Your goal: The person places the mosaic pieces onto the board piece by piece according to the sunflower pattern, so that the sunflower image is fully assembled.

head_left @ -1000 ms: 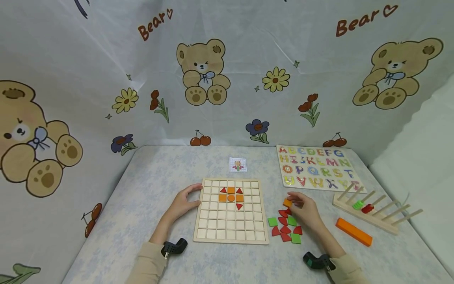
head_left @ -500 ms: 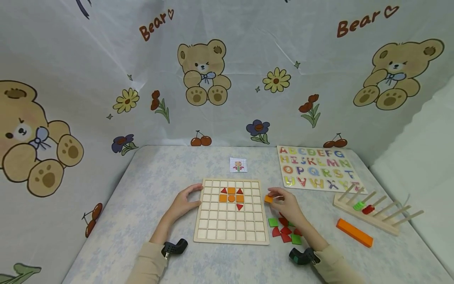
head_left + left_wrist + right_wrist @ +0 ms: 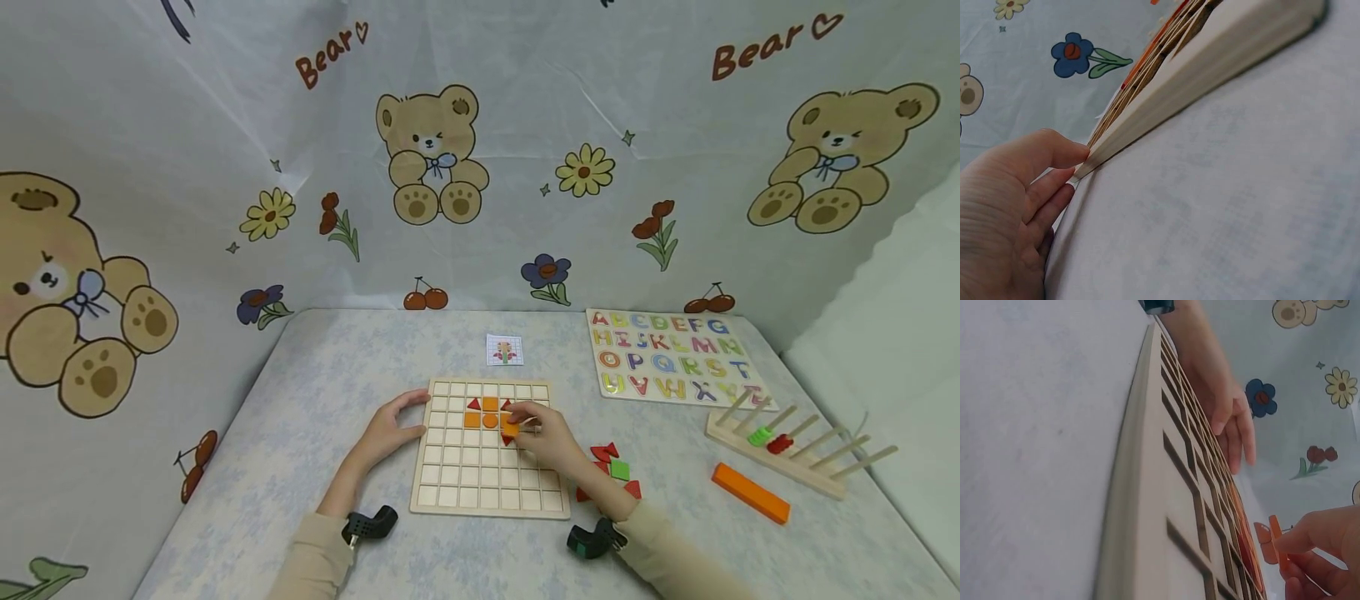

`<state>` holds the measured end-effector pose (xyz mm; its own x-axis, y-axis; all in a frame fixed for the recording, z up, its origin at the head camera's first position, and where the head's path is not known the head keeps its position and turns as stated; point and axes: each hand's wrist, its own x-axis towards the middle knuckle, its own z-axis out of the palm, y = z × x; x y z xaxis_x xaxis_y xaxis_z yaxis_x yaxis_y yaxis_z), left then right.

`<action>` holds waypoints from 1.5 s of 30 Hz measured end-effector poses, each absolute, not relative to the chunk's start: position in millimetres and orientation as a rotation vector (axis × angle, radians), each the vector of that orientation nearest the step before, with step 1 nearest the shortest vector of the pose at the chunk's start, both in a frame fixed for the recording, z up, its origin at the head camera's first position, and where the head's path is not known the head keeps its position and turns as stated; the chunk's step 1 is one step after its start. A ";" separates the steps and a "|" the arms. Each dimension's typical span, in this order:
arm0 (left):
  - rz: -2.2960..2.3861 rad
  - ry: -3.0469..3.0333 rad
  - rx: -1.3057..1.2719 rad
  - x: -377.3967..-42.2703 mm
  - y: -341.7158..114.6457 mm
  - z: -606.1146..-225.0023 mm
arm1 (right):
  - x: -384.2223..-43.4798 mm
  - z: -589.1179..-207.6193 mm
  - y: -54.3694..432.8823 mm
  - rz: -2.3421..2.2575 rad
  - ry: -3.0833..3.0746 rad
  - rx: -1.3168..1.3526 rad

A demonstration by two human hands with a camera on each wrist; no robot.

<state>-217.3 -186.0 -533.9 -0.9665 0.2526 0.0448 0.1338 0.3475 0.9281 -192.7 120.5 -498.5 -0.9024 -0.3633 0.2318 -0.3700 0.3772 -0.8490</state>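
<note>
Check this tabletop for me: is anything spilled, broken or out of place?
Nothing looks spilled or broken. Only the loose red and green pieces look untidy: they lie scattered at mixed angles beside the wooden board, unlike the neatly aligned orange squares on it.

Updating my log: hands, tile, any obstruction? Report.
Right hand pinches orange tile over board. Left hand touches board's left edge. Right hand blocks view of some board.

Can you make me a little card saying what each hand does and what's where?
Left hand: touches the left edge of the grid board
Right hand: pinches an orange tile over it
On grid board: orange squares, orange circle, red triangles
Right of grid board: red pieces, green square
Behind grid board: picture card
Far right: letter board, peg rack, orange bar
</note>
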 end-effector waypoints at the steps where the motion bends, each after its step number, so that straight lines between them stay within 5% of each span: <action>1: 1.698 2.493 0.359 -217.1 -185.8 -534.0 | -192.8 -498.9 117.3 1.608 -2.596 0.709; 28: 1.704 2.501 0.368 -216.9 -184.1 -535.8 | -192.8 -509.1 94.1 1.607 -2.634 0.774; 45: 1.674 2.521 0.393 -215.7 -186.1 -531.9 | -188.9 -493.4 146.4 1.548 -2.627 0.555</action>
<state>-215.7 -186.1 -531.9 -0.9628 0.2620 0.0667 0.1631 0.3662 0.9161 -188.9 146.4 -493.4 -0.9350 -0.2822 0.2147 -0.3246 0.4375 -0.8386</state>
